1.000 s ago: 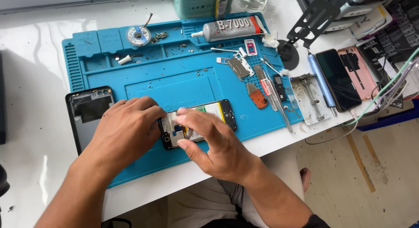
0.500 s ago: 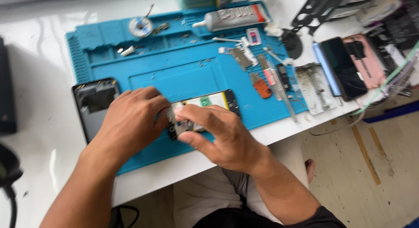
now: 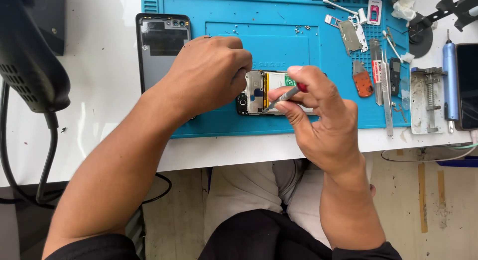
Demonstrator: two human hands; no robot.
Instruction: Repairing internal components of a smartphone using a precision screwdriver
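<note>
Opened black smartphone (image 3: 259,93), back removed, circuit board and battery exposed: near front edge of blue silicone mat (image 3: 298,31) on white bench (image 3: 99,91). Likely light, rigid, fragile inside; hold by side edges. Left hand (image 3: 209,73) fingers closed on its left end; right hand (image 3: 318,115) pinching slim red-collared metal screwdriver (image 3: 285,97). Beside: grey back cover (image 3: 159,46), tweezers (image 3: 386,86), loose screws.

Head view, steeply down, close

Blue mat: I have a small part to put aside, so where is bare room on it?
The blue mat is bare between the opened phone and the metal plates. The tweezers side is crowded. White table below the back cover is free.
</note>
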